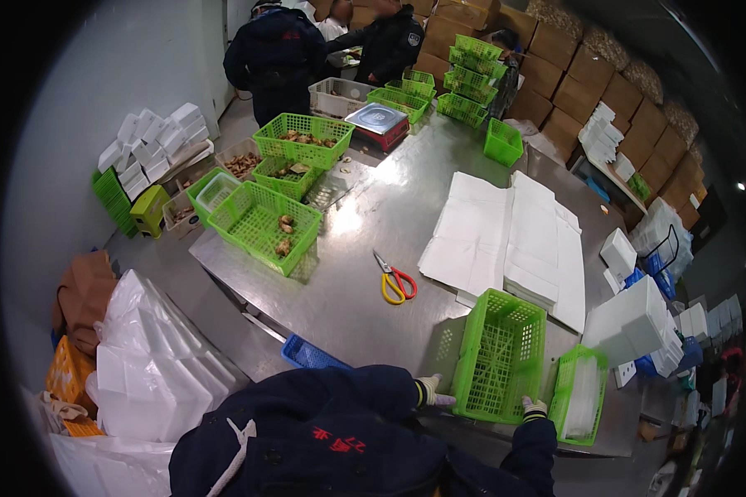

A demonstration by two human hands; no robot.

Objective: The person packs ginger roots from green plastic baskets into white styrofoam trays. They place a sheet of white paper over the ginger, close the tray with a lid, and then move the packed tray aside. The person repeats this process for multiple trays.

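Note:
A green perforated plastic basket (500, 366) sits at the table's near edge in front of me, with only its lattice floor showing inside. My left hand (436, 392), in a striped knit glove, has its thumb and a finger spread, and the fingertip reaches the basket's near left side. Whether it grips there is unclear. At the near right corner my right hand (533, 409) has its thumb over the rim, the other fingers hidden. Beyond the hands lie scissors (396, 279) with one red and one yellow handle. White folded sheets (500, 233) are stacked behind the basket.
To the right, a smaller green basket (581, 397) holds clear plastic pieces. Across the steel table (348, 292) stand green baskets (264, 227) with brown root-like pieces, and a scale (379, 124). White foam boxes (634, 317) line the right edge. Several people (276, 56) stand at the far end.

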